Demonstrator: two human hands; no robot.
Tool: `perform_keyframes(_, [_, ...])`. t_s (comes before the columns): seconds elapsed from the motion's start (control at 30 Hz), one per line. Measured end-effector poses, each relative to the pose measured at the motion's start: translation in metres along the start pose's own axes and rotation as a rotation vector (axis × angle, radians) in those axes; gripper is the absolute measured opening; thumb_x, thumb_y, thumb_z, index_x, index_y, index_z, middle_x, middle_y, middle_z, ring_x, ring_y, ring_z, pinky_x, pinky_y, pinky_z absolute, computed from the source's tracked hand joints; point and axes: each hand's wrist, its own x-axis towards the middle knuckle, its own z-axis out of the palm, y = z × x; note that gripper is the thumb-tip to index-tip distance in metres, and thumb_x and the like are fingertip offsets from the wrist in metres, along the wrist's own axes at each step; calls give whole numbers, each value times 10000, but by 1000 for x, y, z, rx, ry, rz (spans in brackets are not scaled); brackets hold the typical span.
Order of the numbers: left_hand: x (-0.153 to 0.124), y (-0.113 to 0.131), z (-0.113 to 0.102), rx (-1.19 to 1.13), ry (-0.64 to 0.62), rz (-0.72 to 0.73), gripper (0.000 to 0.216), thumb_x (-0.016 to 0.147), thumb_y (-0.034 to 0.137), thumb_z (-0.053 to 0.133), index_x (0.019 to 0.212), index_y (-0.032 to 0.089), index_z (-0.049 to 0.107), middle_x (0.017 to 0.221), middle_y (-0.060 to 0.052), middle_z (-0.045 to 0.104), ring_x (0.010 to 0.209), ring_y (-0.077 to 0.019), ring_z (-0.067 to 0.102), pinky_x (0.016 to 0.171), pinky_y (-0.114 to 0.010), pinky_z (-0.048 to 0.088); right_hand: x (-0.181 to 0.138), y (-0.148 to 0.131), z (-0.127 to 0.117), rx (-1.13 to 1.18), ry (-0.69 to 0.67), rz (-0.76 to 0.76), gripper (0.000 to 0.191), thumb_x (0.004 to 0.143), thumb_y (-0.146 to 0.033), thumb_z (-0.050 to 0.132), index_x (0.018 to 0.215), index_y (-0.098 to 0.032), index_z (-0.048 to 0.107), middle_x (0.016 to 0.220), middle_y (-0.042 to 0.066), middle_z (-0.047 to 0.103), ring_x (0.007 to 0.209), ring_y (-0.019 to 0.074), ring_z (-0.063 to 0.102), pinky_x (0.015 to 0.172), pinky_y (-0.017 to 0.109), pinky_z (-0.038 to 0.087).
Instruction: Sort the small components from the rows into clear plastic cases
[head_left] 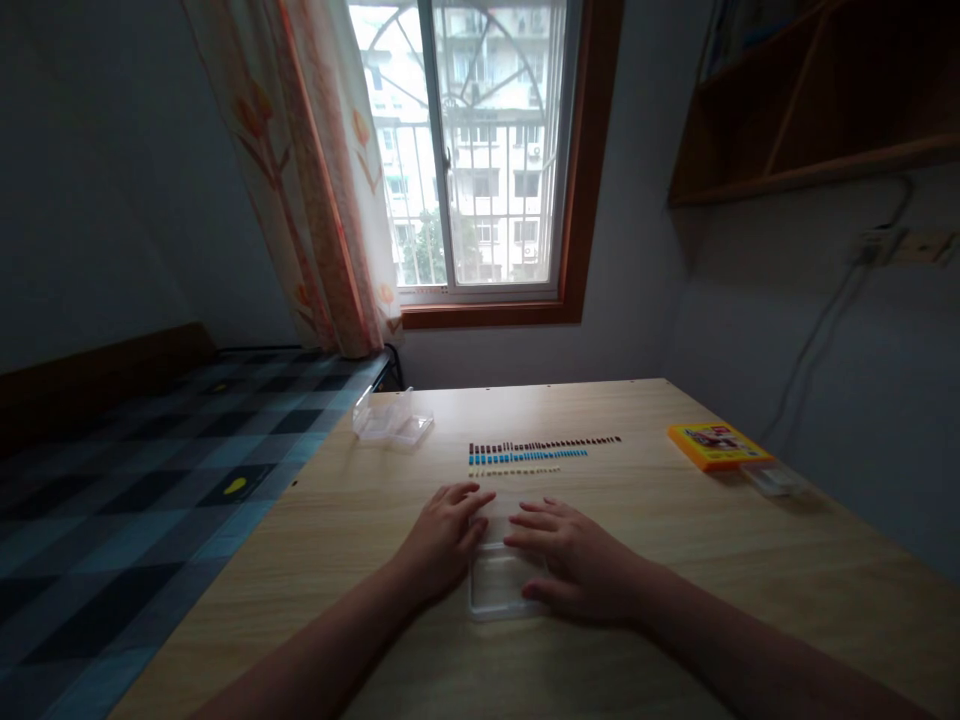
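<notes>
A clear plastic box (pixel 507 606) lies with its lid open on the wooden table, close in front of me. My left hand (pixel 450 530) rests at the box's left side, fingers stretched over its far half. At the right side, my right hand (pixel 566 555) lies over the edge with its fingers spread. Past my fingertips run three rows of tiny pieces: a dark brown row (pixel 540 445), a blue row (pixel 525 458) and a pale yellow row (pixel 514 472). What lies inside the box's far half is partly hidden by my fingers.
Two open clear plastic boxes (pixel 394 420) stand at the table's far left. An orange and yellow box (pixel 720 447) lies at the right edge, with a small clear case (pixel 772 478) beside it. A bed with a checked cover (pixel 187 480) adjoins the table's left side.
</notes>
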Motion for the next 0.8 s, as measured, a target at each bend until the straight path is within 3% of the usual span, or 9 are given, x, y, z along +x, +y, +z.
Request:
perform_keyframes(0.27, [14, -24, -7, 81, 94, -102, 354, 949, 221, 504, 1213, 134, 723, 1210, -159, 695, 1142, -297, 623, 1044, -479, 497, 0, 0, -2, -11, -2, -11, 541, 865, -511, 706, 1344, -264, 656, 1463, 126, 594, 1396, 362, 500, 1163, 574, 364])
perform_keyframes(0.63, [33, -30, -6, 227, 77, -85, 282, 968, 259, 538, 1110, 227, 780, 1081, -100, 735, 1028, -274, 627, 993, -437, 492, -1, -4, -6, -51, -2, -8, 526, 857, -482, 706, 1339, -278, 655, 1468, 105, 592, 1409, 368, 480, 1170, 584, 340])
perform_keyframes(0.8, [28, -30, -11, 221, 85, -97, 259, 955, 258, 531, 997, 201, 781, 1074, -106, 713, 1018, -265, 646, 956, -403, 518, -1, -5, -7, -58, 2, -10, 534, 848, -498, 713, 1331, -276, 662, 1464, 100, 596, 1404, 368, 484, 1161, 578, 363])
